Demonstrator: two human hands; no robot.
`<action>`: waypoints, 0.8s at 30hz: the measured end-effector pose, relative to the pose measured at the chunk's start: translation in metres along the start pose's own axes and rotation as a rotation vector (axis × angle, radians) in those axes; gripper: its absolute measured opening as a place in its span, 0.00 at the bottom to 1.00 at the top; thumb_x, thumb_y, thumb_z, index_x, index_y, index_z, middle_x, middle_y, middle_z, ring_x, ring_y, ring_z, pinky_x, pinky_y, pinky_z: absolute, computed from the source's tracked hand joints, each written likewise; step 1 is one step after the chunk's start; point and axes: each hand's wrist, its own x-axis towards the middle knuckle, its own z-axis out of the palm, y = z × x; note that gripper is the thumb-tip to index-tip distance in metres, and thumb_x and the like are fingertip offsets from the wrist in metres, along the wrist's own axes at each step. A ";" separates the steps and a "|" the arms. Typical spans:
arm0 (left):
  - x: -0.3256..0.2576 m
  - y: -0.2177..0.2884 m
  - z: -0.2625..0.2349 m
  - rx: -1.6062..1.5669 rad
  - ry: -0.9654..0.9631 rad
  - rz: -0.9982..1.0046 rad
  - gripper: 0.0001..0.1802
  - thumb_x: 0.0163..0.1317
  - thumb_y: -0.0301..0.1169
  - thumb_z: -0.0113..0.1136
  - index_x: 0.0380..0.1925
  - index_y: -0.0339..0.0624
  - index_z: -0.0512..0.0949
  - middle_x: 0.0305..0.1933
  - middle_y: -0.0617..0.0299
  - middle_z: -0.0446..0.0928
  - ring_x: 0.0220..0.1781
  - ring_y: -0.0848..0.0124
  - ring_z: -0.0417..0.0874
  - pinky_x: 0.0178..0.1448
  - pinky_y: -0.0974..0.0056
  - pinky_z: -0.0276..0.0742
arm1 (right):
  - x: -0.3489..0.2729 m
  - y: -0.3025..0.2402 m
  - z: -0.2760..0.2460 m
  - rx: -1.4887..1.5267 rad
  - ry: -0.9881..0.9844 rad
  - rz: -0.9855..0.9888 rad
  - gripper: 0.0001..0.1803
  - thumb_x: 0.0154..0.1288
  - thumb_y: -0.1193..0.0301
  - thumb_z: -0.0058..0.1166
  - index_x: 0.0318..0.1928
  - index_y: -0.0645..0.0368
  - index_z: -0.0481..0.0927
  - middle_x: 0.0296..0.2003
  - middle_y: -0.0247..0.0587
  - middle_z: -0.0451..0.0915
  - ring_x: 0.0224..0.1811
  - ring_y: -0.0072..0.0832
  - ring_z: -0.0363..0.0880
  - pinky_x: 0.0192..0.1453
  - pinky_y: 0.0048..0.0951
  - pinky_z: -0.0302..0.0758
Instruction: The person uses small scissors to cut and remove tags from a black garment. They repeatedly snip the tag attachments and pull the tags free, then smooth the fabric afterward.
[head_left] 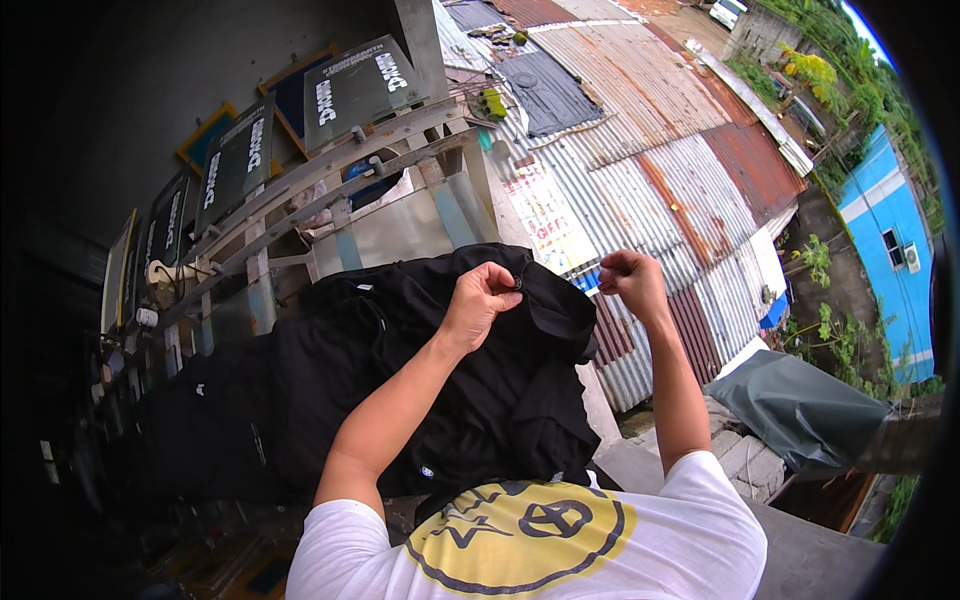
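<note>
A black garment (400, 380) lies draped over a ledge in front of me. My left hand (482, 300) pinches a fold of it near the top edge, where a small round button-like spot shows at the fingertips. My right hand (630, 280) is held up just to the right of the garment, apart from the left hand, with fingers curled into a fist. I cannot see anything inside it. My white shirt with a yellow round print (530, 530) fills the lower edge.
Dark framed printing screens (350, 90) lean on a grey metal rack (330, 190) at the upper left. Beyond the ledge lie corrugated metal roofs (660, 150), a colourful poster (548, 218), a grey tarp (800, 410), plants and a blue building (890, 250).
</note>
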 end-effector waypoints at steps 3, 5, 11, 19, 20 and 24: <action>-0.002 0.002 -0.006 -0.094 0.009 -0.075 0.14 0.56 0.09 0.62 0.35 0.41 0.76 0.38 0.65 0.79 0.39 0.76 0.81 0.51 0.71 0.81 | 0.005 0.015 -0.034 -1.025 0.213 -0.033 0.48 0.52 0.73 0.72 0.73 0.47 0.63 0.76 0.55 0.52 0.79 0.60 0.47 0.71 0.76 0.57; -0.002 0.001 -0.007 -0.111 0.010 -0.114 0.15 0.56 0.09 0.61 0.36 0.41 0.75 0.39 0.64 0.79 0.40 0.76 0.81 0.51 0.71 0.81 | 0.004 0.022 -0.041 -0.994 0.164 -0.027 0.50 0.52 0.70 0.74 0.74 0.40 0.60 0.78 0.53 0.42 0.80 0.63 0.38 0.67 0.84 0.52; 0.011 0.001 0.002 -0.090 -0.036 -0.089 0.14 0.58 0.10 0.60 0.38 0.40 0.76 0.42 0.62 0.80 0.43 0.73 0.83 0.54 0.68 0.81 | -0.019 -0.005 0.002 -0.447 0.018 -0.479 0.56 0.53 0.50 0.74 0.74 0.60 0.56 0.71 0.59 0.62 0.71 0.52 0.66 0.71 0.51 0.67; 0.037 0.009 0.016 0.483 -0.217 0.030 0.19 0.64 0.15 0.54 0.56 0.33 0.77 0.60 0.56 0.78 0.61 0.67 0.81 0.66 0.66 0.74 | 0.010 0.030 0.022 -0.725 0.128 -0.273 0.29 0.59 0.75 0.60 0.60 0.66 0.66 0.33 0.63 0.83 0.40 0.60 0.83 0.47 0.54 0.78; 0.038 0.011 0.006 0.726 -0.191 -0.008 0.19 0.63 0.17 0.55 0.55 0.31 0.77 0.62 0.53 0.77 0.62 0.64 0.80 0.67 0.63 0.73 | 0.017 0.046 0.012 -0.944 0.180 -0.143 0.25 0.60 0.76 0.58 0.58 0.66 0.68 0.35 0.63 0.82 0.41 0.58 0.83 0.47 0.54 0.78; 0.029 0.007 -0.041 1.479 -0.073 -0.104 0.19 0.62 0.24 0.59 0.52 0.26 0.77 0.67 0.42 0.72 0.71 0.53 0.71 0.75 0.58 0.66 | 0.017 0.090 0.003 -1.057 0.254 -0.158 0.25 0.60 0.76 0.55 0.58 0.65 0.70 0.39 0.62 0.82 0.45 0.58 0.81 0.51 0.51 0.78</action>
